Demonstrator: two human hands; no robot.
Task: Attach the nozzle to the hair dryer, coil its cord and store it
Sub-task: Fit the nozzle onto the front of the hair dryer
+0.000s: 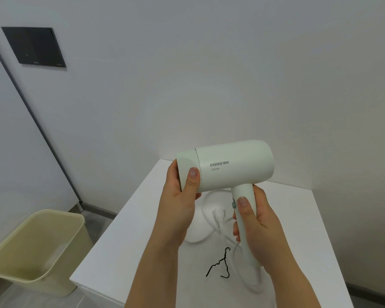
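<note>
head view: a pale green-white plastic hair dryer [233,167] is held in the air above the far half of a white rectangular table [120,252], barrel level and pointing left, handle hanging down. a short matching round nozzle [186,162] sits on the barrel's left end, a thin seam showing where the two meet. the left hand [182,196] grips that nozzle: its thumb lies flat across the seam and the other fingers curl round the far side, mostly hidden. the right hand [256,221] is wrapped round the handle, thumb pressed along its front just beside a small grey-green switch [233,204], fingers closed behind. the white flexible cord [223,230] drops from the handle's foot onto the table and lies there in loose uncoiled loops under both hands, its white plug [217,213] resting mid-table. a thin black wire twist tie [218,263] lies on the table nearer the front edge, beside the cord. left of the table, on the grey floor, stands a beige plastic waste bin [36,247].
</note>
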